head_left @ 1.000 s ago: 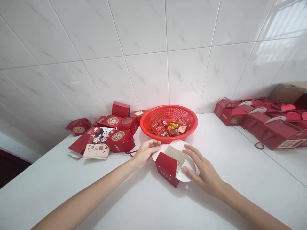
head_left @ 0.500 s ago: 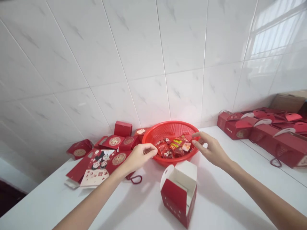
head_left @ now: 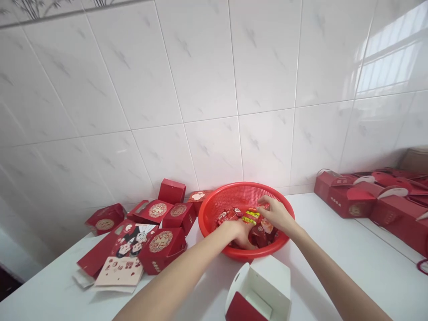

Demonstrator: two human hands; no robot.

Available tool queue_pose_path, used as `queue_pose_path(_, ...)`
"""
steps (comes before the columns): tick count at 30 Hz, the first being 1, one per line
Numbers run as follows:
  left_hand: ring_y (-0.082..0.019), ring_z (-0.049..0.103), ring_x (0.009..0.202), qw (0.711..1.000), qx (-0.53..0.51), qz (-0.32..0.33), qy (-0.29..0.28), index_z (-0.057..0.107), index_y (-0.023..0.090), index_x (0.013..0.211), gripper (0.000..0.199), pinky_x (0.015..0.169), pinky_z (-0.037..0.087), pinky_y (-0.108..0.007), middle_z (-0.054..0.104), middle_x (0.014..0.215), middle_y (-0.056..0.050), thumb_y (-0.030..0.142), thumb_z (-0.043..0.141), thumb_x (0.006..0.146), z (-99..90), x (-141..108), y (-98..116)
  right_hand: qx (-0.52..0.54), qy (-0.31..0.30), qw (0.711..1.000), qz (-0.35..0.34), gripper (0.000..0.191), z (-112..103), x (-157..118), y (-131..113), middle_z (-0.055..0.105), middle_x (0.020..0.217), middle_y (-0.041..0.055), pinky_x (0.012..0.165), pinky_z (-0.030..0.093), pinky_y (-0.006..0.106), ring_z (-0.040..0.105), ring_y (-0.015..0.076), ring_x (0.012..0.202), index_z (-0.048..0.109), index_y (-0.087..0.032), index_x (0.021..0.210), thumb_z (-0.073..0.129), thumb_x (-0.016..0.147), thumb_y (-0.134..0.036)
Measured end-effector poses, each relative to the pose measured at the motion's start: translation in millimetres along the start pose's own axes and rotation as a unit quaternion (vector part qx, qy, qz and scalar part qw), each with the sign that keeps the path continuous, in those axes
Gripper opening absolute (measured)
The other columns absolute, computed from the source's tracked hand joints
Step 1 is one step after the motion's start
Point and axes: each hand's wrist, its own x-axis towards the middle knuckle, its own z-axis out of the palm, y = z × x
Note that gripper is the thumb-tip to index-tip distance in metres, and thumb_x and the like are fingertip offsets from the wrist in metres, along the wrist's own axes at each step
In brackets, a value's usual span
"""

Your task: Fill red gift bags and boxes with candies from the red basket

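Note:
A round red plastic basket (head_left: 245, 255) with a mesh wall holds small wrapped candies (head_left: 259, 235), mostly in red wrappers. My left hand (head_left: 241, 232) reaches down into it among the candies, thumb and fingers apart; its fingertips are partly hidden. My right hand (head_left: 276, 215) is over the basket's right side, fingers curved and apart, close to a candy in a yellow-green wrapper (head_left: 250, 216); I cannot tell whether it touches it. In front of the basket stands a red box (head_left: 249, 307) with a white inside, its top flaps open.
Several red gift boxes (head_left: 162, 249) and a pink printed card (head_left: 118, 272) lie on the left of the white table (head_left: 43, 292). A row of red handled boxes (head_left: 346, 198) stands at the right. A tiled wall (head_left: 214, 147) rises behind.
Both hands have moved inward over the basket, and the left has gone down among the candies. The view has shifted, so the open box sits lower in the picture.

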Motion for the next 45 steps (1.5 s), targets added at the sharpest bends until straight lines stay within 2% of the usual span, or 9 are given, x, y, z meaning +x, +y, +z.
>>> queue_pose_path(3, -0.031, 0.07, 0.09, 0.999, -0.013, 0.02, -0.022, 0.068, 0.023, 0.105, 0.058, 0.07, 0.055, -0.034, 0.073, 0.105, -0.01, 0.037, 0.081, 0.05, 3.1, 11, 5, 0.003, -0.009, 1.0, -0.003, 0.013, 0, -2, 0, 0.072, 0.1, 0.0098, 0.075, 0.049, 0.031, 0.067, 0.0234, 0.092, 0.064, -0.018, 0.092, 0.057, 0.082, -0.02)
queue_pose_path(9, -0.03, 0.07, 0.082, 0.998, -0.044, 0.042, 0.029, 0.069, 0.021, 0.091, 0.038, 0.068, 0.053, -0.032, 0.073, 0.092, -0.008, 0.022, 0.078, 0.054, 12.1, 19, -2, -0.003, -0.043, 0.999, 0.018, 0.013, 0, -7, -1, 0.07, 0.084, 0.0059, 0.068, 0.048, 0.03, 0.067, 0.022, 0.082, 0.064, -0.019, 0.092, 0.058, 0.083, -0.025)
queue_pose_path(17, -0.023, 0.067, 0.072, 0.983, -0.116, 0.086, 0.11, 0.073, 0.022, 0.09, 0.035, 0.062, 0.048, -0.026, 0.072, 0.079, -0.003, 0.009, 0.065, 0.059, 7.2, 14, -14, -0.02, -0.069, 0.997, 0.03, 0.022, 2, -9, -1, 0.071, 0.101, 0.0092, 0.077, 0.049, 0.031, 0.066, 0.0231, 0.09, 0.064, -0.018, 0.1, 0.067, 0.081, -0.029)
queue_pose_path(24, -0.019, 0.064, 0.074, 0.924, -0.183, 0.071, 0.329, 0.063, 0.019, 0.076, 0.008, 0.065, 0.045, -0.026, 0.07, 0.079, -0.003, 0.013, 0.059, 0.072, 1.3, 13, -14, 0.16, -0.102, 0.975, 0.117, 0.031, 1, -11, -5, 0.066, 0.101, 0.0089, 0.062, 0.054, 0.028, 0.066, 0.0184, 0.077, 0.058, -0.02, 0.107, 0.063, 0.087, -0.043)
queue_pose_path(28, -0.02, 0.065, 0.083, 0.886, -0.198, 0.1, 0.406, 0.061, 0.019, 0.086, 0.012, 0.074, 0.048, -0.029, 0.07, 0.09, -0.004, 0.016, 0.06, 0.075, 0.4, 14, -12, 0.234, -0.113, 0.959, 0.117, 0.039, -2, -12, -6, 0.066, 0.096, 0.0047, 0.059, 0.055, 0.025, 0.065, 0.0165, 0.079, 0.059, -0.024, 0.104, 0.063, 0.084, -0.057)
queue_pose_path(33, -0.022, 0.066, 0.095, 0.882, -0.219, 0.156, 0.388, 0.059, 0.019, 0.103, 0.031, 0.084, 0.051, -0.033, 0.07, 0.104, -0.006, 0.016, 0.064, 0.072, 1.6, 12, -14, 0.253, -0.153, 0.951, 0.088, 0.037, -8, -16, -11, 0.064, 0.092, 0.0016, 0.058, 0.055, 0.022, 0.063, 0.0123, 0.072, 0.06, -0.024, 0.105, 0.072, 0.08, -0.05)
queue_pose_path(38, -0.022, 0.065, 0.104, 0.865, -0.295, 0.113, 0.389, 0.057, 0.02, 0.111, 0.046, 0.092, 0.051, -0.034, 0.068, 0.112, -0.006, 0.012, 0.068, 0.067, 1.1, 10, -14, 0.279, -0.142, 0.946, 0.088, 0.027, -12, -14, -14, 0.067, 0.086, 0.002, 0.055, 0.055, 0.022, 0.068, 0.0147, 0.069, 0.062, -0.021, 0.104, 0.072, 0.08, -0.027)
queue_pose_path(42, -0.021, 0.064, 0.104, 0.82, -0.432, 0.114, 0.357, 0.057, 0.017, 0.106, 0.041, 0.087, 0.055, -0.033, 0.064, 0.113, -0.007, 0.012, 0.067, 0.067, -2.8, 11, -13, 0.288, -0.076, 0.95, 0.091, 0.017, -12, -11, -12, 0.069, 0.083, 0.0025, 0.058, 0.055, 0.022, 0.068, 0.0127, 0.066, 0.063, -0.018, 0.098, 0.063, 0.082, -0.015)
queue_pose_path(45, -0.017, 0.067, 0.084, 0.775, -0.543, 0.107, 0.307, 0.057, 0.017, 0.106, 0.039, 0.074, 0.059, -0.032, 0.064, 0.104, -0.005, 0.009, 0.059, 0.068, -5.6, 11, -12, 0.293, -0.045, 0.951, 0.086, 0.02, -11, -10, -9, 0.07, 0.085, 0.0024, 0.063, 0.056, 0.024, 0.068, 0.0128, 0.067, 0.061, -0.019, 0.102, 0.062, 0.082, -0.017)
